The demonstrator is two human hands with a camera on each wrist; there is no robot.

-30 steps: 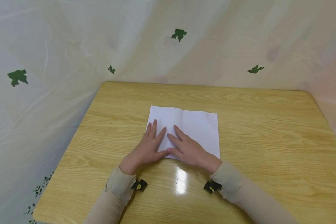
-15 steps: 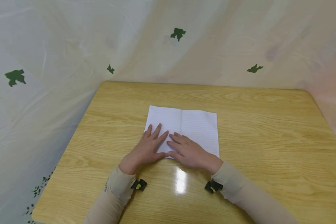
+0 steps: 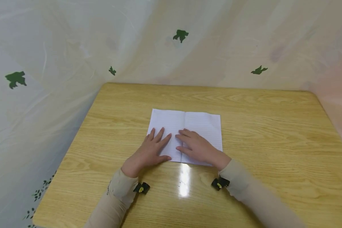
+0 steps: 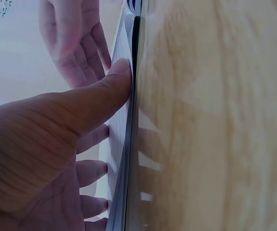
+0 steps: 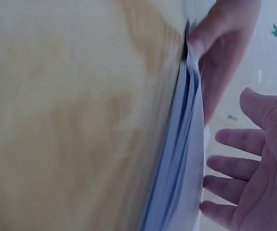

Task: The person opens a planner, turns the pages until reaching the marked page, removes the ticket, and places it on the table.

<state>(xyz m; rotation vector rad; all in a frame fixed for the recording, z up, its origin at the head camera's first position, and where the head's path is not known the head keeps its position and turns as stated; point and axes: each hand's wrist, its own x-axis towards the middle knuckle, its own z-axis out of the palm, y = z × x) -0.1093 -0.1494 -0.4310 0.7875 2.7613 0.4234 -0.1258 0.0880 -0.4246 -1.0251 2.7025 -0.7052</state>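
An open notebook (image 3: 203, 122) with white lined pages lies on the wooden table. My left hand (image 3: 151, 150) rests on its left page with the fingers spread and the thumb near the bottom edge. In the left wrist view the left thumb (image 4: 102, 98) presses on the page at the notebook's near edge. My right hand (image 3: 198, 145) is over the fold and right page, its fingers pointing left, fairly straight. The right wrist view shows the right fingertips right at the page surface and the right thumb (image 5: 258, 106) apart from it. Several page layers show at the notebook's edge.
The light wooden table (image 3: 273, 142) extends on all sides of the notebook. A pale curtain (image 3: 216, 41) with green bird shapes hangs behind and beside it. Dark bow-like pieces sit at both sleeve cuffs.
My right hand has moved right, from the left page across the fold, away from the left thumb. The left page now lies flatter near the fold. My left hand has shifted only slightly.
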